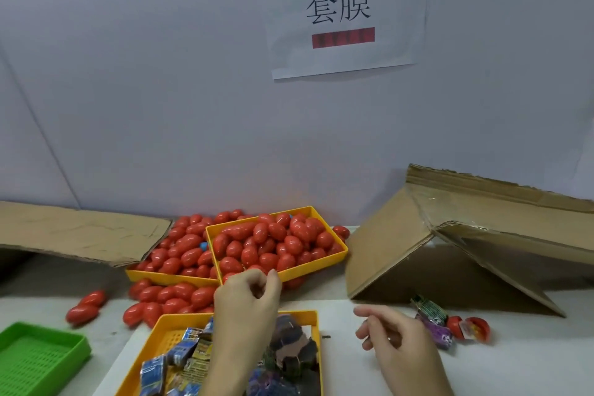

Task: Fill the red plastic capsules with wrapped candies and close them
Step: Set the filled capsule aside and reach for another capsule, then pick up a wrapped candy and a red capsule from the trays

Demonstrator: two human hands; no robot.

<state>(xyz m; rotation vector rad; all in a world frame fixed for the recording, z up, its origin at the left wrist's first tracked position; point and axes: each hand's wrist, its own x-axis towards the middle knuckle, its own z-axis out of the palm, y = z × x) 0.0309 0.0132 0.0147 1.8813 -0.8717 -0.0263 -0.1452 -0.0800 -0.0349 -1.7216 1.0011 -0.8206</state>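
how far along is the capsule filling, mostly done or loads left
Looks well along, though which capsules are filled can't be told. Done: closed red capsules heap the yellow tray and spill onto the table. In hand: nothing clearly; the left hand curls above the candy tray, the right hand hangs loose. Left: an open capsule and wrapped candies.

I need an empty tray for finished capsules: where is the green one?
In the head view the green tray sits at the table's near left corner, left of the yellow candy tray, below two loose red capsules.
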